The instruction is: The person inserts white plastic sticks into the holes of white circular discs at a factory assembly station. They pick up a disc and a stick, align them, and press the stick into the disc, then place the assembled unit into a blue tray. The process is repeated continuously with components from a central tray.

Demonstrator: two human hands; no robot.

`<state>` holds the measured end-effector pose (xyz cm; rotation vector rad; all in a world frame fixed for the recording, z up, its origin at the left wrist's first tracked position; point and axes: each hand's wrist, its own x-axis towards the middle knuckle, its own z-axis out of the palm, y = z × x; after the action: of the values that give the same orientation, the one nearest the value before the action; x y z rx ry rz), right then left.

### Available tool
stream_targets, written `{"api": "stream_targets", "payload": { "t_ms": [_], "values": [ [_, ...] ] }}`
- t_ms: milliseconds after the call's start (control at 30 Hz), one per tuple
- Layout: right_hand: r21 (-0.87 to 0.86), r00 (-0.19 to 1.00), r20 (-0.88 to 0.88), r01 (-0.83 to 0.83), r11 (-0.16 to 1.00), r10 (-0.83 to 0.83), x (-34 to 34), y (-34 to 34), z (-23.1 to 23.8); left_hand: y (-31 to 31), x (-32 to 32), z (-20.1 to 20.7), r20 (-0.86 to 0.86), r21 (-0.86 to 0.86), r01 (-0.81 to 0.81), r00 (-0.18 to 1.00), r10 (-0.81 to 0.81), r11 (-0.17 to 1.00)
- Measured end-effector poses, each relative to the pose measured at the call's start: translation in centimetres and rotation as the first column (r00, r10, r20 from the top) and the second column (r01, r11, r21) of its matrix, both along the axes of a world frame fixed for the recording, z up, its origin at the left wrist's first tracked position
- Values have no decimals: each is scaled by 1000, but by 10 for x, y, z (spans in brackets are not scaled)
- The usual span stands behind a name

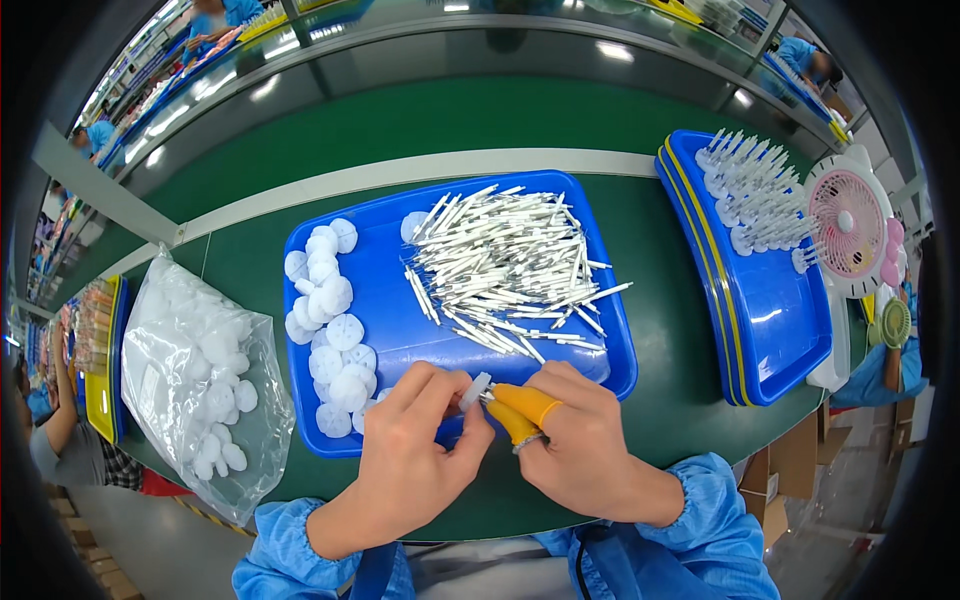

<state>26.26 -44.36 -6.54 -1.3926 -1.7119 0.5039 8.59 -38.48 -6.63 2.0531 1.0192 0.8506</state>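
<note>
My left hand (405, 450) pinches a white round plastic disc (474, 391) on edge between thumb and fingers, above the near rim of a blue tray (400, 352). Close against it, my right hand (585, 440) wears yellow finger covers (525, 408) and grips a thin piece whose shiny metal tip (487, 395) meets the disc. Most of that piece is hidden by the fingers. Beyond my hands, a heap of thin white sticks (500, 260) fills the tray's far right part. Several loose white discs (335, 295) lie along its left side.
Left of the tray lies a clear plastic bag (205, 370) of white discs. On the right, stacked blue and yellow trays (785, 345) carry discs with upright sticks (750, 185). A pink and white fan (845, 220) stands beside them. Other people work further off.
</note>
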Motion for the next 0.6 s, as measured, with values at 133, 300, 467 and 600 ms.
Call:
{"api": "stream_targets", "payload": {
  "t_ms": [133, 300, 467, 600],
  "values": [
    [-115, 1000, 2, -26, 993, 26, 0, 0, 1, -1, -1, -3, -44, -5, -1, 999, 1, 1000],
    [-64, 957, 277, 104, 992, -83, 33, 18, 9, 9, 1, 6, 23, -125, -63, 998, 66, 990],
    [-32, 880, 464, 130, 991, -100, 45, 20, 6, 12, -4, 13, 4, -213, -66, 998, 69, 975],
    [-90, 929, 370, 61, 994, -24, 44, 8, 25, 16, -7, 11, 50, -286, -34, 997, 51, 957]
  ]
}}
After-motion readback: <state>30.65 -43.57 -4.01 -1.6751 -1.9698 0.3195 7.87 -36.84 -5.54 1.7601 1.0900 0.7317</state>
